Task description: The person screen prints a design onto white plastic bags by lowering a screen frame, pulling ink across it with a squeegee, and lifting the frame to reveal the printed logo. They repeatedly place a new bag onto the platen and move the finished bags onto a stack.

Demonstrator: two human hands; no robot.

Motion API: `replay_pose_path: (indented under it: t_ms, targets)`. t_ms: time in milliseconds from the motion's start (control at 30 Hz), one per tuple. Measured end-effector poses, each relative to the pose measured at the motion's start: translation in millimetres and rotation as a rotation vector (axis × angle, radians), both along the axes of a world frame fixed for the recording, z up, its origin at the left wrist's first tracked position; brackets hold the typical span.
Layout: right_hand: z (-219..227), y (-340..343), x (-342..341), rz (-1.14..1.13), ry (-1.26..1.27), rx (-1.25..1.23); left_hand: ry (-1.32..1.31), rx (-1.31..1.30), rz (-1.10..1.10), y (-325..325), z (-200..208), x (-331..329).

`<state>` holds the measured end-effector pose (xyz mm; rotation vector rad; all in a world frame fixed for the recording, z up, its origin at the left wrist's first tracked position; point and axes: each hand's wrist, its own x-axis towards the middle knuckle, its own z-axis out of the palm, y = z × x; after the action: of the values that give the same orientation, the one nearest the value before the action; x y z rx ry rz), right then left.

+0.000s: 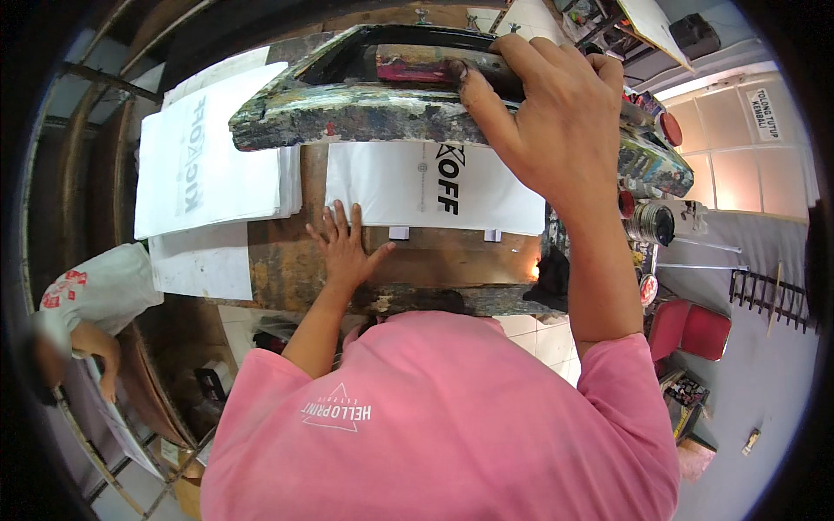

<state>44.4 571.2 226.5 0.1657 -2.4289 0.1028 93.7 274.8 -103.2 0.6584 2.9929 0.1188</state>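
Left hand [346, 258] spread near the tabletop's [282, 256] front edge, right hand [560, 122] grasps the frame [347, 119]. Steadiness should spare the sheet [375, 187] smudges.

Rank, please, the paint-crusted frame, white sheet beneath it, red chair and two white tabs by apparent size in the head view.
Paint-crusted frame
White sheet
Red chair
Left white tab and right white tab: too alike to rank

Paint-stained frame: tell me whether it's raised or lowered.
Raised: the right hand grips the paint-stained frame, whose near edge stands above the white sheet.
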Motion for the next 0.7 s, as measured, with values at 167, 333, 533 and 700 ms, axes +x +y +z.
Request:
replay_pose_path:
  t_ms: [167, 333, 533, 700]
  targets:
    - [-4.0, 0.7, 2.8, 0.008, 0.028, 0.013, 0.01, 0.025, -0.016, 13.1, 17.0, -0.3]
    - [-5.7, 2.0, 1.5, 0.003, 0.063, 0.036, 0.161, 0.456, -0.051, 44.3, 43.1, -25.0]
    - [0.0, 0.4, 0.2, -0.034, 0.044, 0.039, 0.211, 0.904, 0.118, 71.5, 111.7, -55.9]
    - [-1.1, -4.7, 6.5, -0.012, -0.007, -0.019, 0.185, 1.032, 0.274, 11.7, 111.0, -42.9]
